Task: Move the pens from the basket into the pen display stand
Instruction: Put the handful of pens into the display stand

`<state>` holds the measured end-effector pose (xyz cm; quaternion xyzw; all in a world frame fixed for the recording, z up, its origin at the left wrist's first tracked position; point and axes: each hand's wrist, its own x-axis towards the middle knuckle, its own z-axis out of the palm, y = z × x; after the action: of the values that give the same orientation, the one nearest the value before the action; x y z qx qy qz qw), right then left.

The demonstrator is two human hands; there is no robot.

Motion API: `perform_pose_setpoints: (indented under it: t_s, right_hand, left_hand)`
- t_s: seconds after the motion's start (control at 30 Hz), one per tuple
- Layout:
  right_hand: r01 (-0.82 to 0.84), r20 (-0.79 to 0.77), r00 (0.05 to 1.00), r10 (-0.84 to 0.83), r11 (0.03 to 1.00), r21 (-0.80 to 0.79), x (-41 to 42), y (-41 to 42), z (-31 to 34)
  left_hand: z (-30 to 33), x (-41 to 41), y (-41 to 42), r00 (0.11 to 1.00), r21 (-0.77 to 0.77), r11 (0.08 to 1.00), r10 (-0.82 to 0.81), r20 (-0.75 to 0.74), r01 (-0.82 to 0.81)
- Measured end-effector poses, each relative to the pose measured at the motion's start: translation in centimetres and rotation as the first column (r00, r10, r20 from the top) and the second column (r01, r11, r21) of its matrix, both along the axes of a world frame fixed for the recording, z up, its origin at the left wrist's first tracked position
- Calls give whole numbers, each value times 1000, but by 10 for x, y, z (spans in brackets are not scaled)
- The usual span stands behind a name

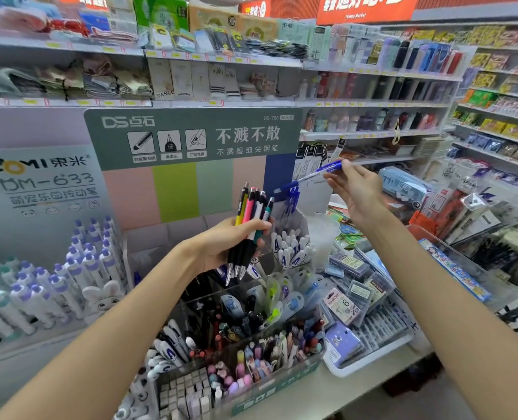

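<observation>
Head view: the left hand (230,241) was clamped round a bundle of pens (248,228), tips down, above the pen display stand (245,304). The right hand (354,192) pinched a single blue pen (315,174), its long axis slanting down-left toward the blue pens (292,198) in the stand's back compartment, so the right grip looked nearer that slot. No basket could be picked out
</observation>
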<state>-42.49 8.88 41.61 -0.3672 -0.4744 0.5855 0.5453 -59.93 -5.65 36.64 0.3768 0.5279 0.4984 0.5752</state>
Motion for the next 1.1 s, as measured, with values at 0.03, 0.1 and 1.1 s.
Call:
perform_pose_setpoints:
  t_s: [0.03, 0.1, 1.1]
  right_hand:
    - [61, 74, 995, -63, 997, 37, -1, 6, -4]
    - [113, 259, 954, -149, 983, 146, -6, 14, -11]
    - [-438, 753, 594, 283, 899, 8, -54, -47, -12]
  left_hand:
    - [1, -2, 0, 999, -2, 999, 36, 2, -36]
    - [2, -5, 0, 994, 9, 995, 104, 15, -104]
    - [4, -4, -4, 983, 3, 988, 150, 103, -151]
